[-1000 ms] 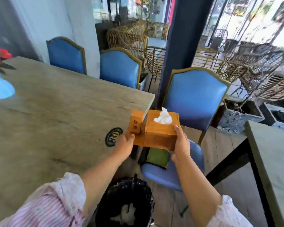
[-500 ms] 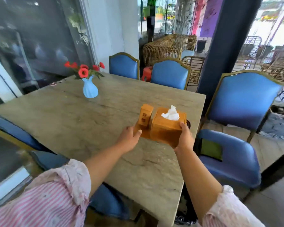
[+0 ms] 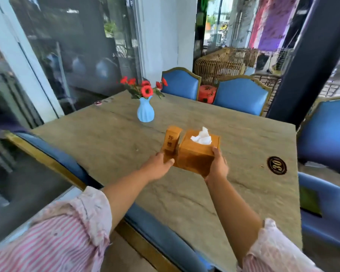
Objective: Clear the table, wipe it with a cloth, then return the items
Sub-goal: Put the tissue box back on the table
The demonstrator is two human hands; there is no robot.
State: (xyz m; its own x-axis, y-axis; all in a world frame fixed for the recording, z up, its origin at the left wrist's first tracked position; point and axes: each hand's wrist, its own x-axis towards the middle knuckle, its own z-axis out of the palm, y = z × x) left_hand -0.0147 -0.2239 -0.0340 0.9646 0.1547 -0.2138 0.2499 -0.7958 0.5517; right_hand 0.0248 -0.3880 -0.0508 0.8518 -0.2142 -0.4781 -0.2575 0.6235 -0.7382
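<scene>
Two hands: your left hand [image 3: 159,167] and right hand [image 3: 216,166] clamp the wooden tissue holder [image 3: 192,152] low over the surface [image 3: 243,146]. Vase [image 3: 145,111] already back; holder not yet set down.

From my remote feed, the wooden tissue holder [image 3: 192,154] hides most fingers of both hands; whether its base touches the table [image 3: 114,142] is unclear. Left window reflections are blurred, and frame edges crop both sleeves.

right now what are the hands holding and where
Both hold the wooden tissue box set: left hand at its left base edge, right hand at its near right corner.
</scene>
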